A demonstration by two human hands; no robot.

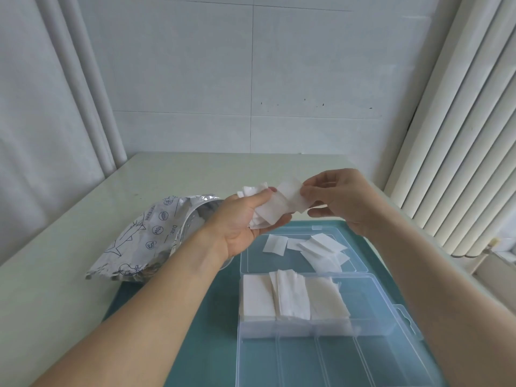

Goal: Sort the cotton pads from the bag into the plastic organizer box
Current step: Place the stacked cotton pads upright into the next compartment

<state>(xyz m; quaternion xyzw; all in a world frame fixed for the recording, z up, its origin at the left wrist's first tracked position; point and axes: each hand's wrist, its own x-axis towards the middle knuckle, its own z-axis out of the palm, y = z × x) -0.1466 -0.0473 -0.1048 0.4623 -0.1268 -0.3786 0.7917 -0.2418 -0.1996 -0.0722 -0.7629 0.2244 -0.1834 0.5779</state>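
Observation:
My left hand (pixel 243 222) holds a loose bunch of white square cotton pads (pixel 269 209) above the far end of the clear plastic organizer box (pixel 371 328). My right hand (pixel 337 199) pinches the top pad (pixel 293 192) of that bunch between thumb and fingers. The silver foil bag (pixel 148 236) lies open on its side to the left, its mouth behind my left wrist. Three compartments in the box's middle row hold stacked pads (pixel 293 296). Several loose pads (pixel 321 248) lie in the open lid part behind them.
The box sits on a teal mat (pixel 206 317) on a pale table (pixel 69 275). The front row of compartments (pixel 307 361) holds nothing. A tiled wall stands behind the table, and a white radiator (pixel 452 163) runs along the right.

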